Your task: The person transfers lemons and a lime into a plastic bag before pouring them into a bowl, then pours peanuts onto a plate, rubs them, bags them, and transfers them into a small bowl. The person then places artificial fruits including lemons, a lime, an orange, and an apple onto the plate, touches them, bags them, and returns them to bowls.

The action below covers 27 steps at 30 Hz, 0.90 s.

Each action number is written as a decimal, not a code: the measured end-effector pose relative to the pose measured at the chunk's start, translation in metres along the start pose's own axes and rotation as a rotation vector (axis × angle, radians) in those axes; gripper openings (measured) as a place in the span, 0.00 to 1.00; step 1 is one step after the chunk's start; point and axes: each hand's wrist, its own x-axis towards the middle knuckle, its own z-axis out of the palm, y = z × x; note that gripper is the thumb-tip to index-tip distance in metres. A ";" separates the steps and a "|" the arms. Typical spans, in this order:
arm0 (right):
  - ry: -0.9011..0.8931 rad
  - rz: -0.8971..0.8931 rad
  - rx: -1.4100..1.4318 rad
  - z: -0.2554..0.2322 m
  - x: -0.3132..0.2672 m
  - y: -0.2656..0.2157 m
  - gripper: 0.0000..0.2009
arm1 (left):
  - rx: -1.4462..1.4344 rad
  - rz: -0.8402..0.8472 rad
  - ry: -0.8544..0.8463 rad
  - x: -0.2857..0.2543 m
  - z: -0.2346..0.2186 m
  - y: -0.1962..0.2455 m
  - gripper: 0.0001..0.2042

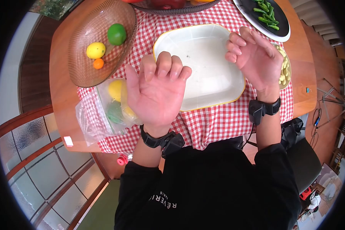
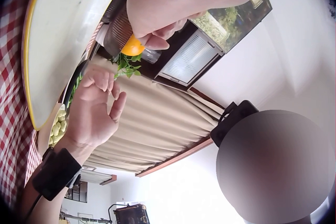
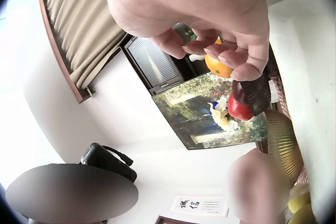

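Observation:
Both hands hover palm up with fingers loosely bent and nothing in them. My left hand (image 1: 157,92) overlaps the near left edge of a white rectangular tray (image 1: 203,73) with a yellow rim. Beside that hand lies a clear plastic bag (image 1: 90,115) with yellow and green fruit inside, partly hidden behind the palm. My right hand (image 1: 257,59) is over the tray's right side, in front of a dish of pale green pieces (image 1: 285,71). In the left wrist view, the left hand (image 2: 184,3) is close at the top, the right hand (image 2: 92,111) beyond.
A ribbed oval basket (image 1: 78,73) at left holds a green fruit (image 1: 117,34), a lemon (image 1: 96,50) and a small orange fruit (image 1: 98,63). Green peppers (image 1: 267,14) lie on a dark plate at back right. A red checked cloth (image 1: 203,130) covers the table. Another fruit basket (image 1: 180,10) stands behind.

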 end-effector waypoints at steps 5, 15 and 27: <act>-0.002 0.005 -0.027 0.001 0.000 0.000 0.11 | -0.011 -0.002 0.004 0.000 -0.001 0.000 0.22; 0.006 -0.002 -0.024 0.001 0.000 0.001 0.12 | 0.012 0.010 0.077 0.001 0.006 -0.002 0.19; 0.121 -0.254 -0.771 0.000 -0.003 0.005 0.14 | 0.386 -0.028 -0.193 0.000 0.000 0.000 0.24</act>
